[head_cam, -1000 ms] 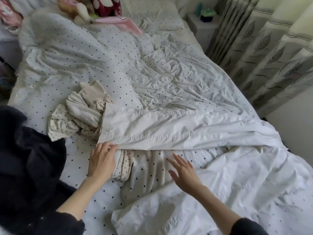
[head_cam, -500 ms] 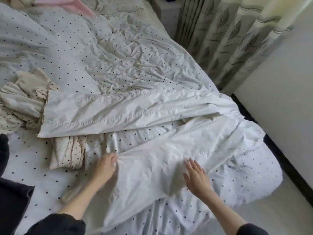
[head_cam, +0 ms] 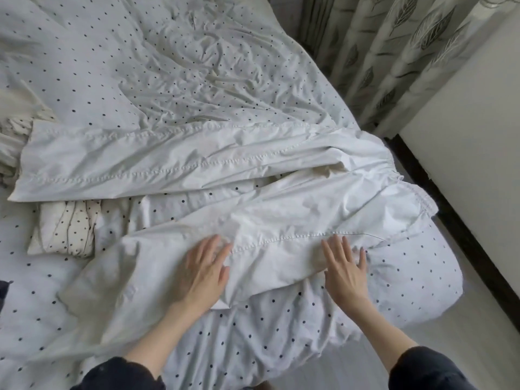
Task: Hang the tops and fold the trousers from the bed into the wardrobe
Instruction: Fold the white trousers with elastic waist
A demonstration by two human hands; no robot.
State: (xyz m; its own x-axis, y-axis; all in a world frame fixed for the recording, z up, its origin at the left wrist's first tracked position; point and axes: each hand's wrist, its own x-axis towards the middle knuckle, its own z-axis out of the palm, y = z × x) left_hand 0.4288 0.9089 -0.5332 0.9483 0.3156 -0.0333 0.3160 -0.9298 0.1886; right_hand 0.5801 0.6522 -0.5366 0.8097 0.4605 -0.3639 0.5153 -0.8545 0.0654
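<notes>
Trousers point(head_cam: 281, 220): white, spread across the bed point(head_cam: 140, 66), waistband at its right edge.
Left hand point(head_cam: 204, 273): fingers straight, laid flat on the near leg.
Right hand point(head_cam: 347, 270): fingers spread, pressed flat on the same leg.
Spotted garment point(head_cam: 66, 229): lain beside the trousers' hems.

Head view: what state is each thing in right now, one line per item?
White trousers: spread flat across the bed, legs apart, not yet folded.
Left hand: open, flat on the near trouser leg.
Right hand: open, fingers straight, pressing the same leg.
Spotted cream garment: crumpled, partly under the far trouser leg.
Polka-dot duvet: wrinkled.
Leaf-print curtains: drawn.
</notes>
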